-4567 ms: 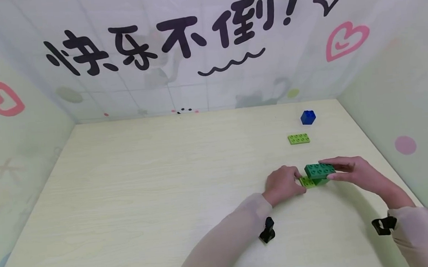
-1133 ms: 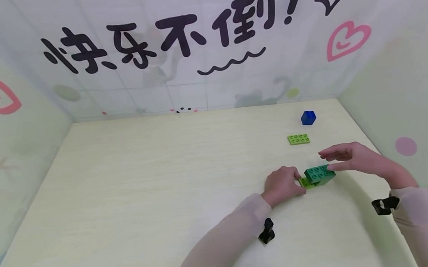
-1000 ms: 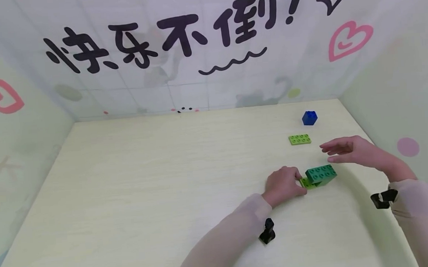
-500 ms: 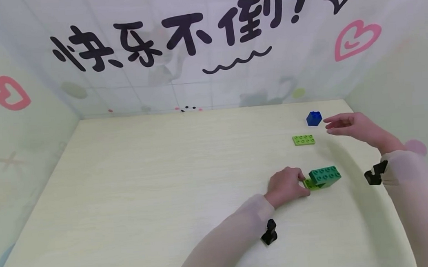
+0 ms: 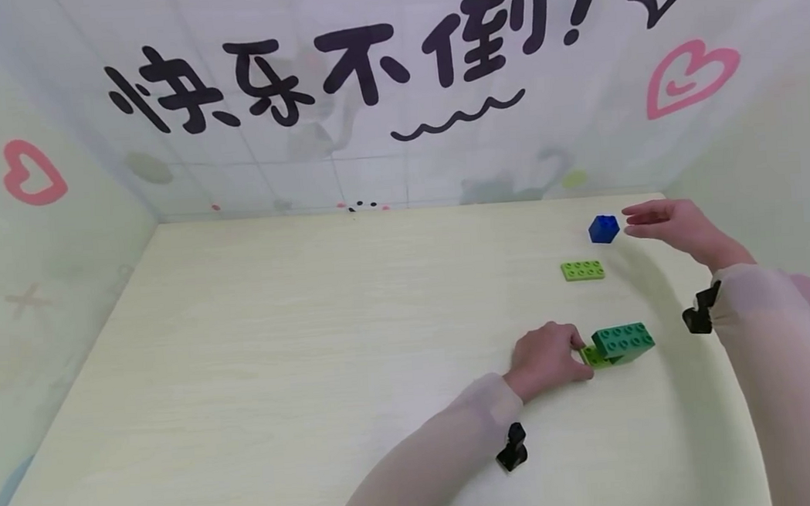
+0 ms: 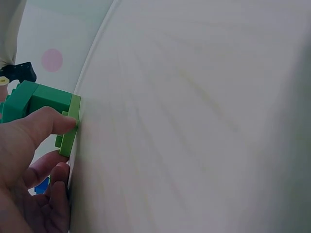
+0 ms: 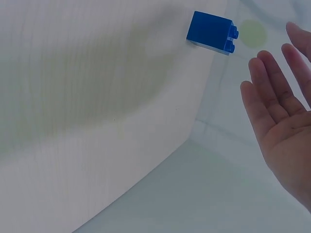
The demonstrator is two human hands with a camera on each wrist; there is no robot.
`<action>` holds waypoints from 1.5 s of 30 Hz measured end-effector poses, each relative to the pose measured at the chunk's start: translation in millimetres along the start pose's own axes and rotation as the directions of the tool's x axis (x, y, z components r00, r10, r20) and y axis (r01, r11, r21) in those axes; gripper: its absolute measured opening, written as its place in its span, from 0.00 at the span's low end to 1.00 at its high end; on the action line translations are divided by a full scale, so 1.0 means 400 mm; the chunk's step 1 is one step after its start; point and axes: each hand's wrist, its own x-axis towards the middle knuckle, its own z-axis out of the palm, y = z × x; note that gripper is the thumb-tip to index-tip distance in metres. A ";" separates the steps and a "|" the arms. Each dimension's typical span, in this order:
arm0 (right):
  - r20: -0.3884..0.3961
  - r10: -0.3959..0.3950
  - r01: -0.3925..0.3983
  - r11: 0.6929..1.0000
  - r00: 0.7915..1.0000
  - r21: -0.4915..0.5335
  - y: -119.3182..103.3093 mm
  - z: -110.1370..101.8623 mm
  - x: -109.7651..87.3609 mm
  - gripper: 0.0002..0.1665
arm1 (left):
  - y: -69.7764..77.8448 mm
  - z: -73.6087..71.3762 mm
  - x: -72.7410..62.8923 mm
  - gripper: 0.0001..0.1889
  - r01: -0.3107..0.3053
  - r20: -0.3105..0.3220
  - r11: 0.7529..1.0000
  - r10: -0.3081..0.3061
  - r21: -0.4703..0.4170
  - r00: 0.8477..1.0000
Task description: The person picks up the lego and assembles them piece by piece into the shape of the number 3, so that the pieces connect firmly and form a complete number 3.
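My left hand (image 5: 542,359) pinches the left end of a lime green building-block plate (image 5: 595,358) lying on the table, thumb on one side and fingers on the other. Stacked over that plate's right part are green blocks; the top one (image 5: 622,339), with two rows of studs, juts left over the plate. In the left wrist view, a lower green block (image 6: 51,99) sits directly on the plate. My right hand (image 5: 682,228) hovers just right of a blue block (image 5: 604,229), its fingers extended and apart from it. Seen from the right wrist, the blue block (image 7: 210,32) stands on the table, studs up.
A second lime green plate (image 5: 583,271) lies loose between the blue block and the stack. Printed fabric walls (image 5: 394,76) bound the pale wooden table (image 5: 298,329) at the back and both sides. A black wrist mount (image 5: 512,448) is by the left sleeve.
My right hand has let go of the top green block and moved away to the blue block at the back. The top block now rests on the stack. My left hand keeps its hold.
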 end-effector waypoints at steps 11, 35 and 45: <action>-0.017 0.002 -0.002 0.999 1.000 -0.039 0.003 0.017 0.054 0.34 | 0.004 0.007 0.000 0.14 0.007 0.017 1.000 -0.008 0.026 1.000; 0.077 0.076 -0.076 0.997 0.994 -0.001 0.047 0.043 0.124 0.39 | 0.002 -0.001 -0.005 0.14 0.007 0.012 0.998 -0.008 0.069 1.000; 0.069 0.091 -0.092 0.996 0.993 0.011 0.058 0.048 0.135 0.38 | 0.000 -0.001 -0.006 0.14 0.000 0.004 0.996 0.000 0.086 1.000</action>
